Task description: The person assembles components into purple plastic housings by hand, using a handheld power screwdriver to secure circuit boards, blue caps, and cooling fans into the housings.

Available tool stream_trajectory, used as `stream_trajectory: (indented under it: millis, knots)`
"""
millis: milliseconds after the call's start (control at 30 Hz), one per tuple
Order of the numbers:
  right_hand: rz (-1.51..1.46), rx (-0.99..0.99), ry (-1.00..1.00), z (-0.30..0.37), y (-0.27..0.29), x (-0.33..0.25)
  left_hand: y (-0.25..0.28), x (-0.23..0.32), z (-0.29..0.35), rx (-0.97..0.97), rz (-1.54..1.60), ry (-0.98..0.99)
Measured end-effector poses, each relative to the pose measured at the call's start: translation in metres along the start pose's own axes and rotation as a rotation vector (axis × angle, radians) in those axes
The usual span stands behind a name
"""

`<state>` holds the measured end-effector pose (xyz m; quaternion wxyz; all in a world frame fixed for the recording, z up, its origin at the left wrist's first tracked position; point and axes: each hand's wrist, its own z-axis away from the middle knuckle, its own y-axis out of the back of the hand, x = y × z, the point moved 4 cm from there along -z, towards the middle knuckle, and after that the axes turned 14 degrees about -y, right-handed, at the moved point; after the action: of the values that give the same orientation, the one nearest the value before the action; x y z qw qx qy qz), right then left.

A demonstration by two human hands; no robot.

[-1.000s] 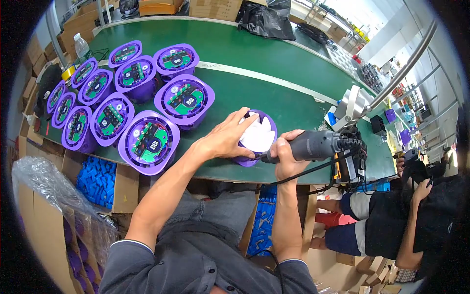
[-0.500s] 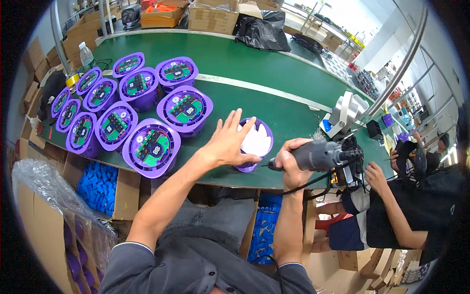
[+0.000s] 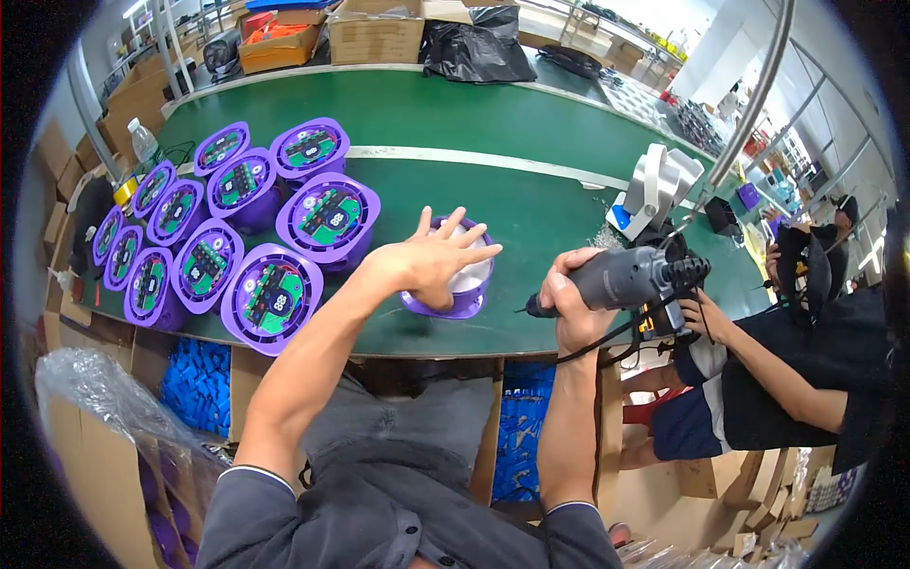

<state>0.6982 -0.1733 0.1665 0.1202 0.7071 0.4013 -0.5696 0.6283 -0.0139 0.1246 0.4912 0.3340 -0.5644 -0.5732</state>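
Observation:
My left hand [image 3: 438, 261] lies with fingers spread over a purple plastic housing [image 3: 464, 306] near the bench's front edge. Between the fingers shows a smooth white piece [image 3: 470, 277] inside the housing; the palm hides part of it. My right hand [image 3: 575, 303] is wrapped round a dark corded electric screwdriver [image 3: 626, 278]. Its bit points left and stays apart from the housing. To the left stand several purple housings [image 3: 327, 218] in rows, each with a green circuit board facing up.
A silver lamp-like device [image 3: 661, 185] stands on the green bench [image 3: 455, 119] at right. Near the screwdriver's cord is a co-worker's hand [image 3: 703, 318]. Below the bench are boxes of blue parts [image 3: 196, 384]. A plastic bottle [image 3: 144, 140] stands far left.
The housing under my left hand has shifted left and its rim shows wider, and my fingers have spread further. The co-worker's hand has moved closer to the tools. The whole view has shifted slightly.

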Motion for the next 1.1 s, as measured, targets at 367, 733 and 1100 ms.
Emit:
stream_trajectory:
  millis: [367, 733, 1100]
  knots:
    - [-0.007, 0.017, -0.010, -0.007, -0.010, 0.006, -0.006, 0.035, -0.025, 0.423, -0.098, -0.165]
    - [0.095, 0.121, 0.068, -0.009, 0.006, -0.027, -0.011, 0.004, -0.101, 0.305, -0.191, -0.037]
    - [-0.043, -0.038, -0.036, -0.013, -0.026, 0.025, -0.021, 0.002, -0.017, 0.554, -0.065, 0.291]
